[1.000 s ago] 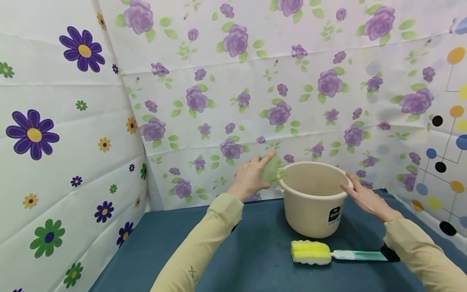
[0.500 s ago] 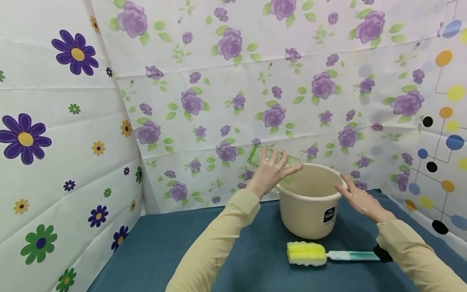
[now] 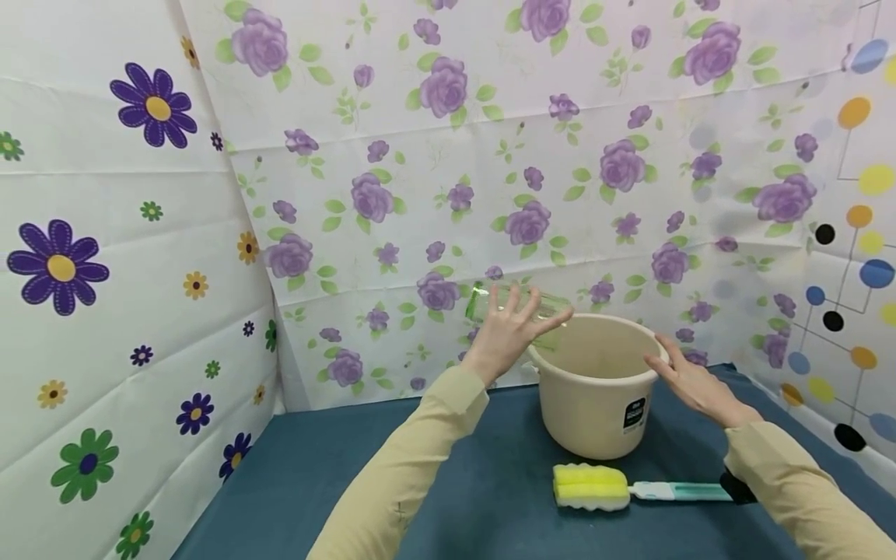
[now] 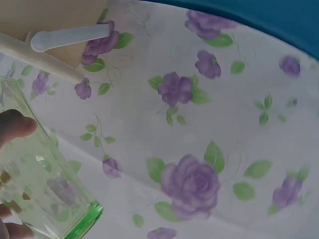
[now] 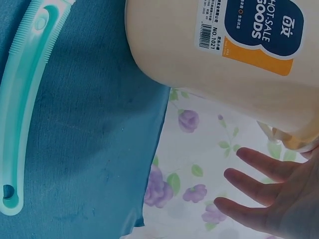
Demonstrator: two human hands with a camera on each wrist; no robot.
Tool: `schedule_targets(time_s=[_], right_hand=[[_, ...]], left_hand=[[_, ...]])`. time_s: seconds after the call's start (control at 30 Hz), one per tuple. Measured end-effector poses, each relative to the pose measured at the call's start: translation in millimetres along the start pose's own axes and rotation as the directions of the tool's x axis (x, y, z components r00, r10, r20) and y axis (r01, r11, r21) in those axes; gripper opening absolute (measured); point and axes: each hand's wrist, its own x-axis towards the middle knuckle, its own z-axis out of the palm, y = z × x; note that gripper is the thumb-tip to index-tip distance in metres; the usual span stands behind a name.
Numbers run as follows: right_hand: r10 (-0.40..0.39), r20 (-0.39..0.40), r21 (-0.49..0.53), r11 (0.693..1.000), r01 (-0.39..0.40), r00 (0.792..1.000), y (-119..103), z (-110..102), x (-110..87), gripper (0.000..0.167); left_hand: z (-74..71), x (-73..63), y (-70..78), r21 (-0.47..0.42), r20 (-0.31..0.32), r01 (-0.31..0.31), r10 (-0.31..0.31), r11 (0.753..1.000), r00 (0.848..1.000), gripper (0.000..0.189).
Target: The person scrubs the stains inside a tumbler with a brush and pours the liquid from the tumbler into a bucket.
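Observation:
My left hand (image 3: 507, 336) grips a clear green-tinted drinking glass (image 3: 481, 302), tipped on its side. Its thick green base points left, and its mouth end leans right over the near-left rim of a cream plastic bucket (image 3: 595, 416). In the left wrist view, fingertips wrap the glass (image 4: 47, 174). On the opposite side of the bucket, my right hand (image 3: 696, 385) holds the rim with thumb and forefinger. The right wrist view shows the other fingers (image 5: 254, 191) of that hand spread straight, apart from the bucket wall (image 5: 164, 45).
A brush with a yellow and white sponge head (image 3: 591, 488) and teal handle (image 3: 700, 491) lies in front of the bucket on the blue tabletop (image 3: 336, 474). Flower-patterned sheets (image 3: 392, 257) rise behind and to the left, a dotted one (image 3: 840, 311) at right.
My left hand has tipped the glass sideways, its base swinging out to the left and its mouth toward the bucket. My right hand stays on the rim. The head view shifts slightly.

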Motion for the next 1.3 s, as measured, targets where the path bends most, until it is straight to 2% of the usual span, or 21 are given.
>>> schedule_targets(time_s=[0.03,0.07,0.1,0.17,0.2,0.27,0.4,0.53,0.6,0.67,0.73,0.8,0.87,1.0,1.1,1.3], right_hand=[[0.006,0.001,0.0,1.0,-0.006,1.0,0.7,0.1,-0.2,0.08],[0.01,0.001,-0.001,1.0,-0.01,1.0,1.2,0.4,-0.1,0.08],[0.011,0.003,0.001,1.0,-0.011,1.0,1.3,0.5,0.1,0.08],[0.011,0.005,0.006,1.0,-0.012,1.0,0.9,0.7,0.5,0.081],[0.011,0.005,0.008,1.0,-0.011,1.0,0.6,0.6,0.6,0.08],[0.01,0.005,0.009,1.0,-0.01,1.0,0.0,0.0,0.1,0.08],[0.014,0.01,0.006,1.0,-0.014,1.0,-1.0,-1.9,-1.0,0.079],[0.022,0.014,0.004,1.0,-0.022,1.0,0.5,-3.4,-0.7,0.079],[0.026,0.016,0.003,1.0,-0.026,1.0,1.3,-3.2,-0.1,0.08],[0.033,0.021,0.008,0.999,-0.033,0.999,1.3,-2.4,0.5,0.08],[0.035,0.026,0.012,0.999,-0.035,0.999,0.5,-1.4,1.1,0.081],[0.036,0.028,0.016,0.999,-0.036,0.999,-1.0,-0.8,1.2,0.081],[0.04,0.027,0.014,0.999,-0.04,0.999,-1.8,-0.9,0.6,0.081],[0.037,0.021,0.008,0.999,-0.037,0.999,-2.9,-1.7,0.3,0.081],[0.028,0.016,0.005,1.0,-0.028,0.999,-2.4,-1.7,0.3,0.08],[0.033,0.019,0.005,0.999,-0.033,0.999,-1.1,-0.5,0.2,0.08]], left_hand=[[-1.0,-2.9,-1.7,-0.078,0.002,0.062,-0.062,0.995,0.998,0.078],[-2.3,-6.3,-3.7,-0.163,0.001,0.132,-0.134,0.978,0.991,0.081],[-3.9,-10.4,-5.8,-0.248,0.001,0.202,-0.208,0.948,0.978,0.085],[-7.1,-20.9,-9.2,-0.411,0.006,0.319,-0.348,0.854,0.938,0.093],[-8.7,-27.5,-10.2,-0.482,0.015,0.357,-0.4,0.8,0.917,0.097],[-10.6,-41.9,-9.9,-0.603,0.024,0.392,-0.475,0.695,0.88,0.099],[-10.9,-73.0,-1.7,-0.772,0.09,0.411,-0.556,0.485,0.826,0.101],[-10.5,-97.6,11.3,-0.848,0.232,0.456,-0.585,0.269,0.777,0.1],[-10.5,-106.6,17.1,-0.862,0.298,0.474,-0.579,0.177,0.759,0.098],[-10.2,-114.2,21.6,-0.867,0.343,0.487,-0.579,0.108,0.74,0.097],[-8.1,-121.4,25.0,-0.87,0.37,0.49,-0.575,0.063,0.73,0.096],[-4.6,-128.3,28.0,-0.864,0.391,0.501,-0.57,0.042,0.722,0.095],[-0.2,-134.2,31.5,-0.861,0.411,0.508,-0.552,0.026,0.726,0.095],[7.3,-143.9,36.1,-0.857,0.434,0.515,-0.522,0.012,0.734,0.096],[14.2,-149.6,38.1,-0.858,0.437,0.514,-0.504,0.015,0.745,0.097],[25.9,-160.4,42.8,-0.846,0.485,0.533,-0.426,-0.005,0.764,0.095]])
